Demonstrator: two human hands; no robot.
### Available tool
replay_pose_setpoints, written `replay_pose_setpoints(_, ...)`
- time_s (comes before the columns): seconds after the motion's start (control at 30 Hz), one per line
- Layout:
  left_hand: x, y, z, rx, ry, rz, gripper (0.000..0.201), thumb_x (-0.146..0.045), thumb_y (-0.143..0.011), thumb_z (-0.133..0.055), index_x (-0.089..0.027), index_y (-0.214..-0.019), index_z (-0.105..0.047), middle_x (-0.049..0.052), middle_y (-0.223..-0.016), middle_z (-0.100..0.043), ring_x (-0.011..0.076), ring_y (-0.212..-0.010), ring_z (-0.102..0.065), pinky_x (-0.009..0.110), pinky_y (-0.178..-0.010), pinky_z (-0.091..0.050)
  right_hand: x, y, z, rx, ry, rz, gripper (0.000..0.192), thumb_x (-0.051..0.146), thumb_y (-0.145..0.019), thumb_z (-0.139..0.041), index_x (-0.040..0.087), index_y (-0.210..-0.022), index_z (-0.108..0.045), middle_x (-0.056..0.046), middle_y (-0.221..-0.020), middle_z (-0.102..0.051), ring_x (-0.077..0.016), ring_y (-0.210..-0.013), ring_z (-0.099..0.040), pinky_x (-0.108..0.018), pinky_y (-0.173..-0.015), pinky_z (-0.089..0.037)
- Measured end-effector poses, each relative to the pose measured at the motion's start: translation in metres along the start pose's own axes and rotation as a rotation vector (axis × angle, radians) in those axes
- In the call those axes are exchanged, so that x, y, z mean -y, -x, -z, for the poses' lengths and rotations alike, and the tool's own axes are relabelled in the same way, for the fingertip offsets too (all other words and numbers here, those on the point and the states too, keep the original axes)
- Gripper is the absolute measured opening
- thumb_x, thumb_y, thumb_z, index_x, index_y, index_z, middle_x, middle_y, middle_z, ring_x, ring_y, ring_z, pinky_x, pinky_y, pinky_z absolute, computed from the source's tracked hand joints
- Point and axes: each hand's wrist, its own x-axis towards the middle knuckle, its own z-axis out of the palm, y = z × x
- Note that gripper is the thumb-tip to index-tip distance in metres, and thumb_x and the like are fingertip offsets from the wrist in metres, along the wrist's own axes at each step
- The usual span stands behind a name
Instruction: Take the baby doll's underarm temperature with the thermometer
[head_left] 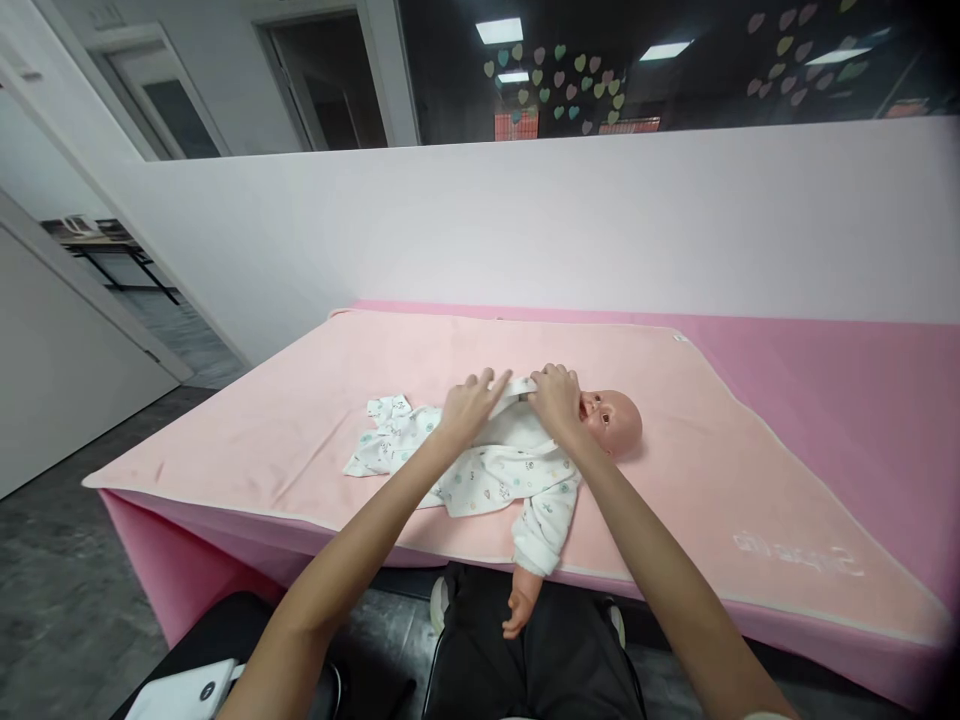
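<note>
Right hand point(556, 400) curled, seemingly gripping shirt point(499, 478)

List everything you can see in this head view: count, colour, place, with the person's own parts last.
Doll: 1, pinkish, lying on the blanket, head right
Printed clothing: at least 1 piece, white, on the doll
Blanket: 1, peach, under the doll
Cover: 1, darker pink, under the blanket
Wall: white, behind
Glass: dark, top
Heart stickers: many, mixed colours, on the glass
Doorways: 2, white-framed, upper left
Device: 1, white, bottom left
Floor: grey, left
Trousered legs: 2, black, bottom centre
Left hand: 1, bare, over the clothing
Right hand: 1, bare, gripping the clothing's edge
</note>
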Motion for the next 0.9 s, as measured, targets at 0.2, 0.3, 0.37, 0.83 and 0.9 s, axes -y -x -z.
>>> replay_pose_setpoints(0.2,0.041,0.018,0.049,0.18,-0.088,0.155,0.021,-0.012,-0.077,-0.053,-0.024,-0.087,-0.068,0.005,-0.088,-0.064,0.0207,-0.074,-0.06,0.028,-0.061,-0.04,-0.024,0.028,0.032,0.083,0.116,0.228,0.017,0.01,-0.072,-0.055,0.02,-0.063,-0.066,-0.009,-0.101,-0.062,-0.0251,-0.099,-0.049,-0.047,-0.093,-0.031)
replay_pose_setpoints(0.3,0.041,0.022,0.07,0.567,0.079,-0.019,0.022,-0.021,-0.066,-0.069,-0.03,-0.086,-0.069,-0.001,-0.076,-0.067,0.0194,-0.072,-0.06,0.024,-0.057,-0.038,-0.032,0.051,0.042,0.102,0.057,0.325,0.02,0.01,-0.071,-0.053,0.023,-0.072,-0.068,-0.005,-0.114,-0.06,-0.0253,-0.111,-0.047,-0.052,-0.104,-0.021)
replay_pose_setpoints(0.37,0.035,0.014,0.067,0.617,0.217,-0.076,0.03,-0.032,-0.067,-0.07,-0.031,-0.098,-0.067,-0.002,-0.077,-0.068,0.0182,-0.071,-0.061,0.024,-0.057,-0.039,-0.042,0.059,0.046,0.076,-0.011,0.271,0.022,0.013,-0.073,-0.052,0.025,-0.082,-0.069,-0.004,-0.118,-0.059,-0.0246,-0.113,-0.048,-0.055,-0.106,-0.018)
replay_pose_setpoints(0.83,0.007,-0.05,-0.091,0.256,0.318,0.373,0.05,-0.052,-0.087,-0.031,-0.015,-0.09,-0.065,0.012,-0.094,-0.068,0.0265,-0.093,-0.06,0.043,-0.092,-0.037,-0.143,0.06,0.014,-0.089,-1.021,-0.57,0.045,0.056,-0.072,-0.059,0.02,-0.098,-0.067,-0.005,-0.106,-0.067,-0.0232,-0.101,-0.059,-0.038,-0.092,-0.045)
replay_pose_setpoints(0.9,0.012,-0.048,-0.092,0.265,0.336,0.398,0.053,-0.054,-0.087,-0.029,-0.015,-0.088,-0.066,0.013,-0.093,-0.068,0.0261,-0.089,-0.061,0.036,-0.083,-0.042,-0.144,0.063,0.012,-0.098,-1.088,-0.604,0.045,0.055,-0.069,-0.062,0.021,-0.097,-0.067,-0.004,-0.103,-0.068,-0.0229,-0.099,-0.06,-0.038,-0.092,-0.045)
